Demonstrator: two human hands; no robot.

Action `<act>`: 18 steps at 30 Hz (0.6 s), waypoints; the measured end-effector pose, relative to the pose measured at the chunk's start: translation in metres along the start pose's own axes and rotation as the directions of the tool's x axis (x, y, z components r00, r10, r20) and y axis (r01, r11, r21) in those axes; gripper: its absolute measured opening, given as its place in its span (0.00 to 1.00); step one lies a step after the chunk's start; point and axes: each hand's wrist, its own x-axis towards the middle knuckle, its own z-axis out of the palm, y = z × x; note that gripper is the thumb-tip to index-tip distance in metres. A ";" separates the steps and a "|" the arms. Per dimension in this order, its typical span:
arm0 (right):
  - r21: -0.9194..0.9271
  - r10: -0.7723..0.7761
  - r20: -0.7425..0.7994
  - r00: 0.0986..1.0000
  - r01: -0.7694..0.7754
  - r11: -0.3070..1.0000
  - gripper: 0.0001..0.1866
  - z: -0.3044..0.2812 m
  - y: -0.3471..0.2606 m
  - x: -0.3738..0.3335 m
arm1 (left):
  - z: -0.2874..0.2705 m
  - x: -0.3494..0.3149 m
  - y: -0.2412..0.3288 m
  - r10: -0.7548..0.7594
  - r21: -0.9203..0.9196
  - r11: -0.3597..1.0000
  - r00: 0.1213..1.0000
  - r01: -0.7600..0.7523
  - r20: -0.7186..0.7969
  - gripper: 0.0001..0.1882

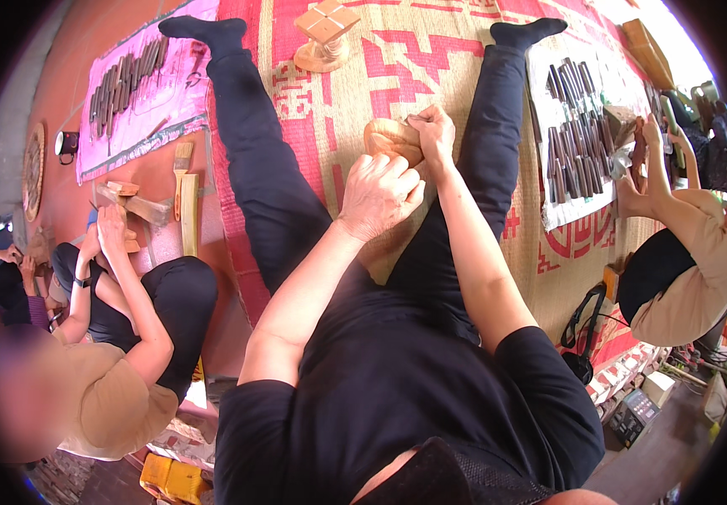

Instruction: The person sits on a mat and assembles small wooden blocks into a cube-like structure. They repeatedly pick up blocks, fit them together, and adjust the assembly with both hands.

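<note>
A rounded, light-brown carved wooden piece [390,136] is held up between my thighs, above the woven mat. My right hand [435,135] is closed at its right edge, fingers pinched against the wood. Against its near side is my left hand [383,195], its fingers curled tightly and knuckles up. Whatever the left fingers hold is hidden under the hand. Farther off on the mat, between my feet, stands a wooden pedestal block [327,34] with a square top and a round base.
Carving tools [128,88] lie in a row on a pink cloth to the left; several more chisels [578,143] rest on a white cloth at right. A brush [182,160] and wood offcuts [140,202] lie left. People work at left [119,345] and right [675,252].
</note>
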 end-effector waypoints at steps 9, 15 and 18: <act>0.042 -0.054 0.219 0.974 0.046 0.998 0.07 -0.008 0.006 -0.012 | 0.000 0.000 0.001 -0.008 -0.004 1.000 1.000 0.008 0.010 0.11; 0.210 0.019 -0.018 1.000 -0.014 0.977 0.08 0.000 0.009 0.013 | -0.001 -0.001 0.002 -0.008 -0.002 1.000 1.000 0.008 0.004 0.10; 0.237 -0.043 0.184 0.982 -0.002 0.972 0.05 -0.007 -0.016 -0.008 | -0.002 -0.008 0.001 -0.032 0.020 0.999 0.999 0.031 0.019 0.10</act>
